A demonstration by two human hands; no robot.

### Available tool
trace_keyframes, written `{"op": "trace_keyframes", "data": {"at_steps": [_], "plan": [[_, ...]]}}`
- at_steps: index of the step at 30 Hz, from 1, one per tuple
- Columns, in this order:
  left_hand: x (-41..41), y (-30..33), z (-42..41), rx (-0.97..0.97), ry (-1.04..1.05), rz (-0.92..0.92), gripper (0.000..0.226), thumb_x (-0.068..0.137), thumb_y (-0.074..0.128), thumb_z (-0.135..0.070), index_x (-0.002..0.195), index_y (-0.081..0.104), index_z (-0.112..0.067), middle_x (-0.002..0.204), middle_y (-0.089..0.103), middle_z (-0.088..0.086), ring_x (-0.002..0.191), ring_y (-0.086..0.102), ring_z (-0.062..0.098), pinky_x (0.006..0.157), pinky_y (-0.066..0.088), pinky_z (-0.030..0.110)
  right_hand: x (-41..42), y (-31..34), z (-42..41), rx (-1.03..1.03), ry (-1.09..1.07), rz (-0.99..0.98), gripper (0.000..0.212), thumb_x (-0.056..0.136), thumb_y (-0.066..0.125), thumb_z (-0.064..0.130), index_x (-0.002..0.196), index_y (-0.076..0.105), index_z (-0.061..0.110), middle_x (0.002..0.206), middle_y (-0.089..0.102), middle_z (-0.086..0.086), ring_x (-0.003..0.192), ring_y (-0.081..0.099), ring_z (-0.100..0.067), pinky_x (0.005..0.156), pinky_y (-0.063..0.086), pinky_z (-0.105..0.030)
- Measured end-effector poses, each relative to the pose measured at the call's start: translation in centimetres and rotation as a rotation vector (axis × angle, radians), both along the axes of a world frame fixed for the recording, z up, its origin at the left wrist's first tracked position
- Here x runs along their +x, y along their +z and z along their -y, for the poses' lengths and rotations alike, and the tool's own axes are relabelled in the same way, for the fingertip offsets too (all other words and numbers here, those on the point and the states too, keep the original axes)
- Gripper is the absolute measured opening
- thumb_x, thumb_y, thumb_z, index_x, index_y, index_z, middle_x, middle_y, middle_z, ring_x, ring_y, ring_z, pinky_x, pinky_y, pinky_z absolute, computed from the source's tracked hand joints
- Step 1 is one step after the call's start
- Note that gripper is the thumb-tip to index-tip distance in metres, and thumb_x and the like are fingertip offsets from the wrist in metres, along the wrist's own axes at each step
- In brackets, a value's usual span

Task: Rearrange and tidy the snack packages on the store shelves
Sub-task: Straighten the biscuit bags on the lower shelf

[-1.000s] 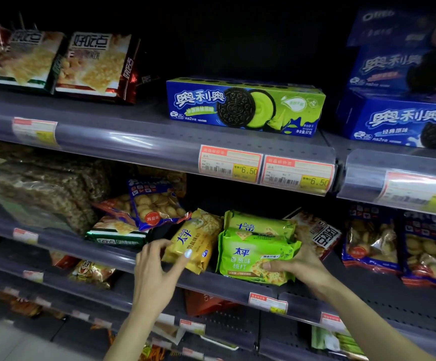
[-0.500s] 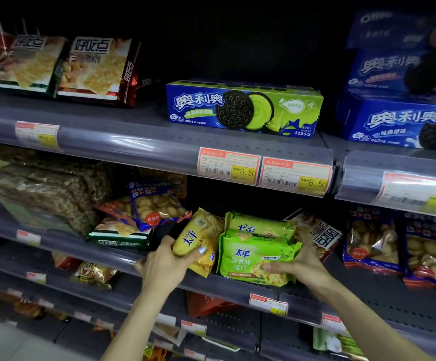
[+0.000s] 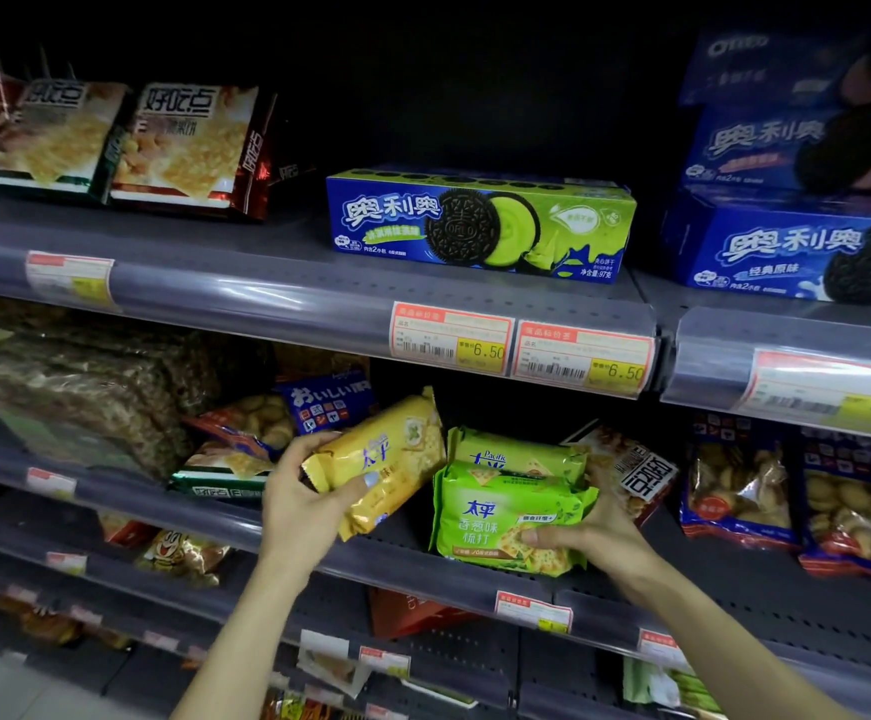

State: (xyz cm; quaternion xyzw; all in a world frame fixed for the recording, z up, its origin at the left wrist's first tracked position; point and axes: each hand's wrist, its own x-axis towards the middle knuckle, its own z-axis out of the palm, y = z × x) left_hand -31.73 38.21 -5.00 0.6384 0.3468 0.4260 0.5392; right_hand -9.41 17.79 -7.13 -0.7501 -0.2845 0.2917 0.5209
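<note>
You've lifted the yellow cracker pack [image 3: 386,459] up off the shelf [image 3: 412,569] since a moment ago.
Your left hand [image 3: 300,504] fingers curl round its left end; your right hand [image 3: 591,537] pinches the green cracker pack [image 3: 506,517].

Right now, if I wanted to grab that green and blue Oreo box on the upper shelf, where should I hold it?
Take the green and blue Oreo box across its narrow depth near the middle, coming from the front with fingers over the top and thumb under the front face. It is long, lies flat facing outward, and stands alone on the upper shelf, so both ends are also reachable.
</note>
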Motion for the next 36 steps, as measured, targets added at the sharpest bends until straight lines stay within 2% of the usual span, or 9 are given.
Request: {"op": "trace_keyframes", "data": {"at_steps": [4, 8, 12, 17, 20, 23, 25, 30, 36], "plan": [[-3.0, 0.5, -1.8, -0.139, -0.097, 0.162, 0.056, 0.059, 0.082, -0.001, 0.102, 0.065, -0.031, 0.097, 0.074, -0.001, 0.085, 0.071, 0.013, 0.061, 0.058, 0.029, -0.1, -0.1, -0.2, 0.036, -0.03, -0.05, 0.153, 0.026, 0.093, 0.046, 0.152, 0.007, 0.027, 0.124, 0.032, 0.017, 0.111, 0.033, 0.003, 0.098, 0.027, -0.017], [-4.8, 0.2, -3.1, -0.265, -0.251, 0.24, 0.057, 0.059, 0.077, -0.004, 0.109, 0.065, -0.026, 0.107, 0.072, 0.008, 0.093, 0.07, 0.021, 0.063, 0.06, 0.037, -0.4, 0.0, -0.8, 0.113, -0.06, -0.113, 0.143, 0.025, 0.095, 0.04, 0.146, 0.02, 0.027, 0.126, 0.048, 0.009, 0.111, 0.051, -0.004, 0.095, 0.038, -0.02], [-4.6, 0.1, -3.6, -0.294, -0.379, 0.218, 0.058, 0.065, 0.073, 0.002, 0.114, 0.065, -0.026, 0.113, 0.07, 0.01, 0.099, 0.069, 0.025, 0.067, 0.06, 0.045, -0.5, 0.4, -1.1, 0.171, -0.104, -0.135, 0.099, 0.024, 0.093, 0.033, 0.107, 0.038, 0.035, 0.09, 0.057, 0.023, 0.072, 0.059, 0.022, 0.06, 0.043, 0.001], [-3.5, 0.8, -3.6, -0.285, -0.549, 0.157, 0.058, 0.064, 0.081, 0.001, 0.114, 0.066, -0.024, 0.117, 0.068, 0.014, 0.103, 0.067, 0.029, 0.071, 0.059, 0.046, -0.4, 1.3, -0.3, 0.19, -0.121, -0.164, 0.141, 0.017, 0.096, 0.044, 0.139, 0.031, 0.019, 0.124, 0.06, -0.006, 0.116, 0.057, -0.023, 0.105, 0.042, -0.039], [-1.5, 1.3, -2.6, -0.282, -0.634, 0.131, 0.056, 0.064, 0.075, 0.004, 0.114, 0.065, -0.019, 0.113, 0.067, 0.017, 0.101, 0.067, 0.028, 0.073, 0.059, 0.039, -0.1, 1.7, 0.4, 0.19, -0.129, -0.174, 0.136, 0.024, 0.097, 0.036, 0.14, 0.028, 0.024, 0.124, 0.061, -0.004, 0.116, 0.058, -0.021, 0.101, 0.044, -0.034], [1.0, 1.9, -0.8, -0.247, -0.69, 0.093, 0.066, 0.059, 0.089, -0.008, 0.118, 0.061, -0.015, 0.112, 0.068, 0.017, 0.102, 0.066, 0.027, 0.076, 0.058, 0.036, 0.5, 1.9, 1.4, 0.221, -0.139, -0.169, 0.113, 0.033, 0.095, 0.023, 0.131, 0.04, 0.014, 0.105, 0.073, -0.003, 0.096, 0.07, -0.014, 0.077, 0.055, -0.02], [2.5, 2.0, 0.5, -0.224, -0.71, 0.073, 0.076, 0.051, 0.094, -0.025, 0.119, 0.061, -0.016, 0.111, 0.069, 0.012, 0.102, 0.066, 0.023, 0.077, 0.057, 0.033, 0.8, 2.2, 2.3, 0.235, -0.16, -0.164, 0.11, 0.034, 0.093, 0.024, 0.131, 0.044, 0.009, 0.107, 0.073, -0.007, 0.099, 0.07, -0.02, 0.087, 0.055, -0.033], [5.8, 1.8, 3.7, -0.173, -0.779, 0.037, 0.051, 0.066, 0.084, -0.021, 0.112, 0.063, -0.028, 0.109, 0.069, 0.005, 0.103, 0.065, 0.018, 0.077, 0.054, 0.029, 2.1, 2.8, 5.8, 0.236, -0.182, -0.131, 0.096, 0.039, 0.087, 0.024, 0.126, 0.049, 0.006, 0.104, 0.073, -0.008, 0.097, 0.07, -0.021, 0.072, 0.054, -0.023], [9.5, 2.8, 8.3, -0.203, -0.913, -0.015, 0.057, 0.065, 0.082, -0.029, 0.117, 0.057, -0.025, 0.113, 0.067, 0.007, 0.105, 0.064, 0.021, 0.081, 0.053, 0.036, 3.9, 3.1, 9.8, 0.236, -0.177, -0.176, 0.102, 0.051, 0.087, 0.03, 0.139, 0.04, 0.008, 0.119, 0.068, -0.008, 0.113, 0.063, -0.023, 0.102, 0.046, -0.047]]}}
